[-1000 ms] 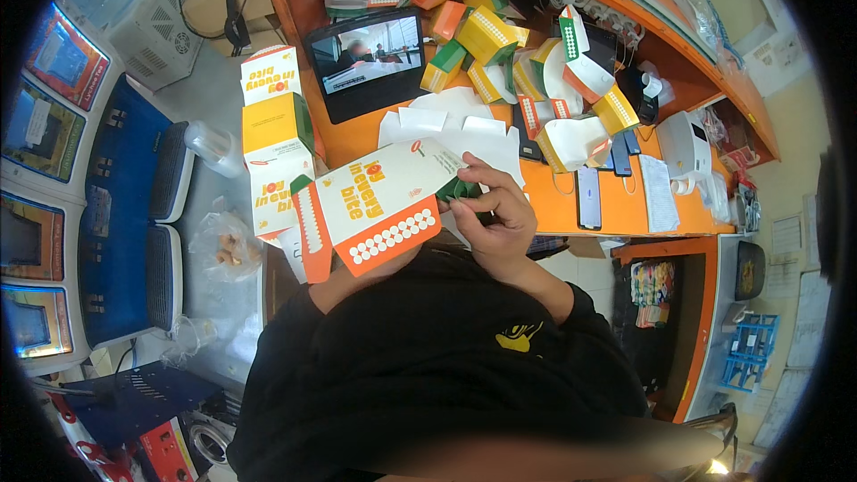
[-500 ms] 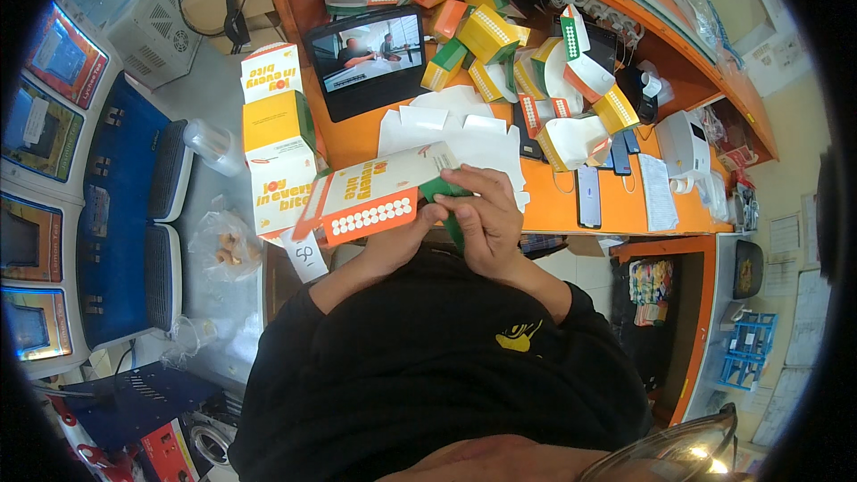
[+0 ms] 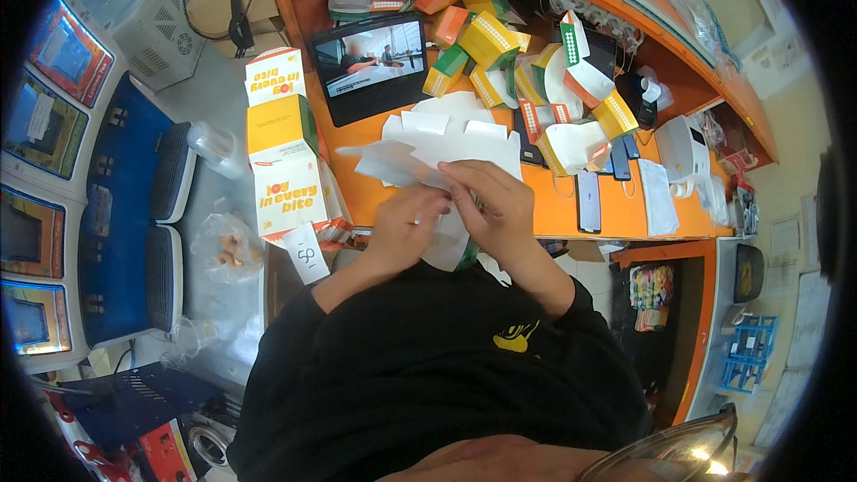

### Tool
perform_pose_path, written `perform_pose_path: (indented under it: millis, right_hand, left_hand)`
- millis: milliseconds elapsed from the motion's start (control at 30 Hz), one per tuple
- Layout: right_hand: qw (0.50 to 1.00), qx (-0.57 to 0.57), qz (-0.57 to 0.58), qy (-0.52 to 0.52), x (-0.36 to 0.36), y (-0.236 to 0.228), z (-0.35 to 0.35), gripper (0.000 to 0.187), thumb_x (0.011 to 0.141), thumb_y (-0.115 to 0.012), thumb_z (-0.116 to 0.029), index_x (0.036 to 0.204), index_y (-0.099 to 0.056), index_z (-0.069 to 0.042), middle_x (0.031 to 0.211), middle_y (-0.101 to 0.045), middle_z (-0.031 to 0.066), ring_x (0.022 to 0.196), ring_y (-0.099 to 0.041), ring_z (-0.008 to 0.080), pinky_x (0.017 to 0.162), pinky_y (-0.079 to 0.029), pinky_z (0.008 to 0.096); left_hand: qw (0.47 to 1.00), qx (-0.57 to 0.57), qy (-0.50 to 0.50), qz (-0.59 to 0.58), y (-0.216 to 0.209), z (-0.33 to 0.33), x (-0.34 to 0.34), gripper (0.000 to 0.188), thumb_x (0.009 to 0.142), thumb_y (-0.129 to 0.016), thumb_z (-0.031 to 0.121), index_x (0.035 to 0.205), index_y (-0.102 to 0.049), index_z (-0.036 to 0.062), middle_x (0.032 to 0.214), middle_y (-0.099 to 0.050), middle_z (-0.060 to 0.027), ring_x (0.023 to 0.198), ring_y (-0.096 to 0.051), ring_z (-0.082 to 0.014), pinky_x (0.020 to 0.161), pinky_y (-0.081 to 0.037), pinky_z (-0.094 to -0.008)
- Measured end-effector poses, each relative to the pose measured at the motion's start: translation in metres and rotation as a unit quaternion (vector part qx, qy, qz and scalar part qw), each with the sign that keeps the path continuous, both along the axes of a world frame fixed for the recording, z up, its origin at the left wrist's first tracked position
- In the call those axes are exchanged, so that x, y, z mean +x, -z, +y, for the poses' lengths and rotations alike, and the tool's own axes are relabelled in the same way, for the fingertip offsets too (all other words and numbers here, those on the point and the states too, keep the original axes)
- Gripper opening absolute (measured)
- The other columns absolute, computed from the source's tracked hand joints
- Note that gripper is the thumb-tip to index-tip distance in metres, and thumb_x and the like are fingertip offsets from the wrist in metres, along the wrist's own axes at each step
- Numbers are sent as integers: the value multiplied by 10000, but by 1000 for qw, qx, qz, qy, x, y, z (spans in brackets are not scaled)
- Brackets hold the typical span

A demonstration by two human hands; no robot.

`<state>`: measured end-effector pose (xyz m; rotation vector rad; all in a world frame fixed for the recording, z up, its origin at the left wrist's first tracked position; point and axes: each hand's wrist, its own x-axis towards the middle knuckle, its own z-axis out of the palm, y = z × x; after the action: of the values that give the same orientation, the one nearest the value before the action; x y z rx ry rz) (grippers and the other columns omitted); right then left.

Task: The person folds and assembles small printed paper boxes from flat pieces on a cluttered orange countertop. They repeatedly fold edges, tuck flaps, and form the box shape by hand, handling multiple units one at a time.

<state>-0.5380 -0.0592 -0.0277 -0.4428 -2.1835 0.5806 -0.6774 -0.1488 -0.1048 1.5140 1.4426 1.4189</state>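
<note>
A partly unfolded food carton [image 3: 393, 166] is up in front of my chest, its plain white inner side showing. My right hand [image 3: 493, 207] is closed on it, thumb and fingers pinching near its middle. Against the near side of the carton, my left hand [image 3: 402, 230] has its fingers curled in on the card; part of the grip is hidden. A lower white flap [image 3: 448, 252] with a green edge hangs between the hands. Behind it, white side up on the orange desk [image 3: 544, 205], lies a flat carton blank [image 3: 494, 145].
Stacked printed cartons [image 3: 287, 192] stand at the left with a paper tag [image 3: 306, 253]. A tablet [image 3: 370, 62] playing video is propped behind. Folded yellow, green and orange boxes [image 3: 489, 40] pile up at the back. Phones [image 3: 588, 201] and a cloth [image 3: 659, 195] lie right.
The carton in my hands has been turned over and opened out: its printed orange and white side was showing, now its white inside does. My left hand has come up beside my right.
</note>
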Motion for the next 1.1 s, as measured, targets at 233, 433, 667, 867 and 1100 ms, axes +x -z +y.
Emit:
perform_pose_path:
  millis: [233,433,667,867,1100]
  right_hand:
    - [994,-5,-57,-94,-2,3,1,233,791,-698,-5,1015,-670,-62,1021,-688,105,885,-683,280,741,-553,339]
    - [993,-49,-83,-75,0,1,0,223,767,-701,32,971,-659,-46,951,-680,82,854,-683,246,732,-549,314]
    - [996,-23,-49,-74,-1,5,4,249,741,-765,2,961,-661,-51,939,-682,92,826,-683,238,689,-548,300]
    - [997,-9,2,-74,3,10,7,197,728,-804,-13,873,-670,-28,898,-698,99,813,-688,220,686,-550,293]
    - [970,-167,159,-73,1,15,-5,170,765,-801,-7,857,-660,-31,1002,-680,139,933,-676,222,767,-551,309]
  left_hand:
    - [874,115,-74,-467,-5,0,-10,275,1045,-453,333,1014,-506,65,975,-627,-65,829,-644,-154,810,-508,-292]
    - [864,24,-63,-499,-12,3,-12,398,1044,-388,420,1095,-527,50,1064,-638,-112,921,-676,-186,890,-534,-326]
    - [881,-13,-30,-473,-11,2,-15,424,1048,-351,412,1210,-496,49,1190,-624,-130,1047,-663,-235,936,-538,-389]
    - [877,13,-9,-481,-7,3,-10,232,1057,-409,235,1164,-502,51,1147,-638,-134,997,-670,-217,899,-551,-386]
    - [974,149,-104,-135,-18,-6,-1,156,984,-587,120,1004,-636,-27,933,-669,-89,826,-626,-149,736,-487,-260]
